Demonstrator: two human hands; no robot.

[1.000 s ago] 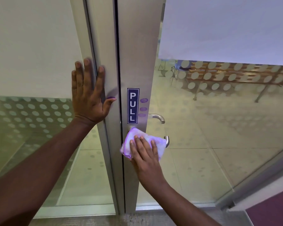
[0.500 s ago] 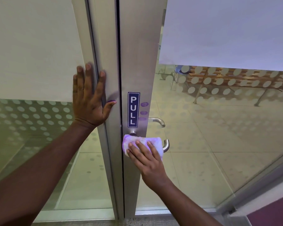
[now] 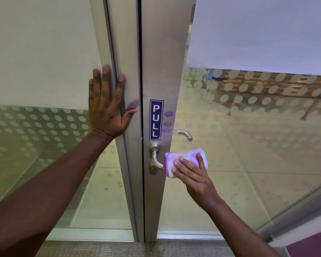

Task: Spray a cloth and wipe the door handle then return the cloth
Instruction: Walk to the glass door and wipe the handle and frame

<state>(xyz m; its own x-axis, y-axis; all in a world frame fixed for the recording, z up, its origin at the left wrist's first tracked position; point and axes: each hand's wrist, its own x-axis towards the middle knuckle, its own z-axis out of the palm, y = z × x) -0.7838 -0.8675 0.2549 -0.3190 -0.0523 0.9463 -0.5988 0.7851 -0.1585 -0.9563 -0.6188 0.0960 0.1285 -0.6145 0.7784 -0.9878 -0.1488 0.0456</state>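
Note:
A brushed metal lever door handle (image 3: 155, 158) sticks out of the aluminium door frame (image 3: 161, 75) below a blue PULL sticker (image 3: 156, 119). My right hand (image 3: 191, 173) grips a white and purple cloth (image 3: 183, 158) wrapped around the outer part of the lever; the bend and base of the handle show to its left. My left hand (image 3: 107, 106) lies flat with fingers spread on the fixed frame to the left of the door gap. No spray bottle is in view.
Glass panels with frosted dots (image 3: 44, 125) flank the frame. A second handle (image 3: 183, 134) on the far side shows through the glass. A keyhole (image 3: 153, 170) sits under the lever. Grey carpet (image 3: 119, 249) lies at the bottom, with an angled sill at lower right.
My right hand has slid the cloth rightward along the lever, away from the frame, uncovering the handle's base. My left hand stays pressed on the frame.

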